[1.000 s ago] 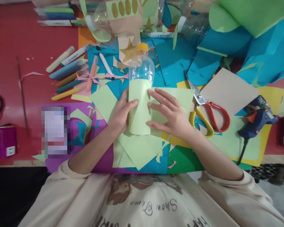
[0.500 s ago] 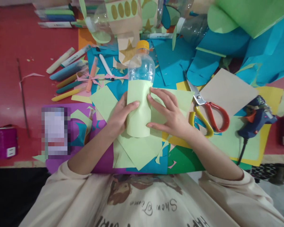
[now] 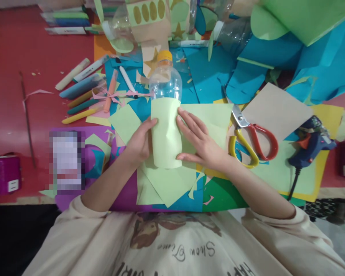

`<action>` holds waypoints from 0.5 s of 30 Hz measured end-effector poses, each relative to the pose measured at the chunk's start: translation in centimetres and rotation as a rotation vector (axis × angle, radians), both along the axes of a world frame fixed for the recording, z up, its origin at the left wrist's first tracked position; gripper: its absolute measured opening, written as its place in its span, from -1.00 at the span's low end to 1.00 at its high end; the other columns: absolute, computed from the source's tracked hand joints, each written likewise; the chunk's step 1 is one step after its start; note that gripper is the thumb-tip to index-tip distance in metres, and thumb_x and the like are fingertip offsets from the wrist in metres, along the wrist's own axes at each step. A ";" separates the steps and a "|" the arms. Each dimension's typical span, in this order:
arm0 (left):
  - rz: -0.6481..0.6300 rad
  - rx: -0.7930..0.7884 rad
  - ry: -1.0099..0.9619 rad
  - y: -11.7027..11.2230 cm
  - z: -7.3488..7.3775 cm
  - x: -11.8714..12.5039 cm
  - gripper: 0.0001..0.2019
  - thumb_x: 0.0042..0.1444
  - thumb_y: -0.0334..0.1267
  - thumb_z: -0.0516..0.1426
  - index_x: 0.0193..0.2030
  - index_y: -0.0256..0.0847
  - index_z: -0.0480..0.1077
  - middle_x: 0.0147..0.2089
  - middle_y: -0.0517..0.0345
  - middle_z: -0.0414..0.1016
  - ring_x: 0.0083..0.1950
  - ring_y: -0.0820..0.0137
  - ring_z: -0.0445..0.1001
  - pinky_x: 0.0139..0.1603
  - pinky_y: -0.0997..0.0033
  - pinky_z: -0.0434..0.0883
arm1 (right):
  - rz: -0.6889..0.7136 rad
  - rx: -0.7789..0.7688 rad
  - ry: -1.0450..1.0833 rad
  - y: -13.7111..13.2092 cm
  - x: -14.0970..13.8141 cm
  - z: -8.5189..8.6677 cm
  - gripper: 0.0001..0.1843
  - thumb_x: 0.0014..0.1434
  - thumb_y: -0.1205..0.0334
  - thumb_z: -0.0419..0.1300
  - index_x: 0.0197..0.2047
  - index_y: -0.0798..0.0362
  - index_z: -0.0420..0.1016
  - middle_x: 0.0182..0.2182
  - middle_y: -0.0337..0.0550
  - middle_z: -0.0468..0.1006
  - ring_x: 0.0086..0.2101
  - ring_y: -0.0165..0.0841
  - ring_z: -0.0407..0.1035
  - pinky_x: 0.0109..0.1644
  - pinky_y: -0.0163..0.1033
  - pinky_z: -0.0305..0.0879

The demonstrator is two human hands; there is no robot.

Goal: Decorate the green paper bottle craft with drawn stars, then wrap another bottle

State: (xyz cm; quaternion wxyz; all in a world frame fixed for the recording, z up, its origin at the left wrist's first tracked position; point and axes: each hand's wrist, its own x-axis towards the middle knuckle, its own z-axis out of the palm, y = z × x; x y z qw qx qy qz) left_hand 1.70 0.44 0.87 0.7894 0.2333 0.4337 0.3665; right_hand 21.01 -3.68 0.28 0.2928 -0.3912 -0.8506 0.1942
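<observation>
A clear plastic bottle with an orange cap lies in the middle, cap away from me. Light green paper covers its lower part, creased near the right side. My left hand grips the bottle's left side, thumb at the paper's edge and fingers partly hidden. My right hand rests against the right side, its fingers stretched out and touching the paper, thumb lower down. A light green sheet extends right beneath this hand; whether it joins the wrapped paper, I cannot tell.
Scissors with red and yellow handles and a blue glue gun lie right. Several markers and a blurred phone lie left. Paper scraps surround the bottle. Another clear bottle and a paper-decorated piece are at the back.
The bottle has shifted slightly left, its cap end most. My left thumb has slid from the paper's front to its left edge. My right hand has moved slightly left with the bottle.
</observation>
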 end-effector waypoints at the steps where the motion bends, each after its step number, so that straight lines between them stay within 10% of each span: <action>1: -0.020 0.005 -0.002 0.0 0.0 -0.1 -0.50 -0.07 -0.01 0.27 -0.01 -0.22 0.43 -0.13 0.09 0.64 0.10 0.07 0.54 0.01 0.23 0.55 | 0.006 -0.015 -0.014 0.0 0.0 0.0 -0.05 0.26 -0.28 -0.08 0.48 0.15 -0.24 0.40 0.18 0.08 0.39 -0.10 -0.06 0.42 0.12 -0.02; 15: -0.081 0.097 0.035 -0.6 -0.3 -0.5 -0.45 -0.15 0.14 0.34 -0.06 -0.14 0.49 -0.31 0.16 0.63 -0.04 0.09 0.61 -0.24 0.34 0.57 | 0.024 -0.069 -0.136 0.0 -0.2 0.1 -0.06 0.26 -0.31 -0.15 0.46 0.23 -0.12 0.40 0.16 0.07 0.40 -0.12 -0.06 0.42 0.08 0.02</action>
